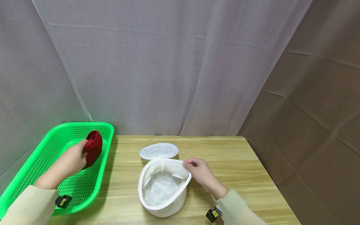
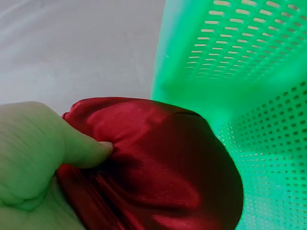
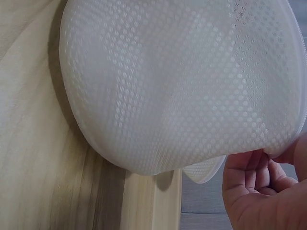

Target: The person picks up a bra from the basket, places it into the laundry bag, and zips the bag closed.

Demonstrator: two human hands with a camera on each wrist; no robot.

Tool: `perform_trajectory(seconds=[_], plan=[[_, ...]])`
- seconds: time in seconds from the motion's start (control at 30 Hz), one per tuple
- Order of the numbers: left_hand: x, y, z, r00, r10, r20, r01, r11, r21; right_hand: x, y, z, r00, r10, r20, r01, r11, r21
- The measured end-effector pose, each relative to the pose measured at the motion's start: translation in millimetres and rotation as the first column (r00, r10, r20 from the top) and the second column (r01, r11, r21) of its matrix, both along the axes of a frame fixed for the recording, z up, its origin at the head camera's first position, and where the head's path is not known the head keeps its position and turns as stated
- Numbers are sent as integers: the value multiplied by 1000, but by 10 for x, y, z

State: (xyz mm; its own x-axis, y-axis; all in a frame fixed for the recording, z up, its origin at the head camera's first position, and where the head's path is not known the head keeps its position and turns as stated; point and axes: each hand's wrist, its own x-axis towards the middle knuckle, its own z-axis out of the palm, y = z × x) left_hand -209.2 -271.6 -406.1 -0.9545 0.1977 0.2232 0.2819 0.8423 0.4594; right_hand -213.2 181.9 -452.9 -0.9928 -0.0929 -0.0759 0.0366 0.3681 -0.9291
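Glossy red satin cloth [image 1: 93, 148], perforated green plastic basket [image 1: 42, 156], white mesh-fabric bag [image 1: 163, 184] — all on matt, wood-grain table [image 1: 239, 168].

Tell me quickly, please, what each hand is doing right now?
Left hand: closed, gripping the red cloth over the green basket.
Right hand: closed, pinching the rim of the white mesh bag.

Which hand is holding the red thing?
The left hand. It grips the red cloth inside the green basket, while the right hand pinches the white mesh bag on the table.
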Motion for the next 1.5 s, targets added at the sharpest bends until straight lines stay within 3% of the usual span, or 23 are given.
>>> perform_trajectory(seconds=[0.1,0.37,0.83,1.03,1.23,1.5], plan=[[-1,23,0,1000,11,-27,-11,1000,10,14,-43,55,1000,-14,5,15,1000,-17],[13,160,17,991,-11,-133,19,998,65,-38,-23,-61,999,-29,22,31,997,-75],[204,665,179,980,-82,-182,104,988,111,-30,-25,-53,999,-32,29,34,995,-89],[338,906,237,951,-152,-270,178,981,75,-32,-31,-58,999,-34,5,34,998,-60],[444,1136,280,904,-239,-354,265,964,24,-37,-22,-66,1000,-27,-1,27,999,-46],[572,1381,294,868,-327,-373,352,936,-3,-30,-19,-58,1000,-15,-16,15,1000,-26]])
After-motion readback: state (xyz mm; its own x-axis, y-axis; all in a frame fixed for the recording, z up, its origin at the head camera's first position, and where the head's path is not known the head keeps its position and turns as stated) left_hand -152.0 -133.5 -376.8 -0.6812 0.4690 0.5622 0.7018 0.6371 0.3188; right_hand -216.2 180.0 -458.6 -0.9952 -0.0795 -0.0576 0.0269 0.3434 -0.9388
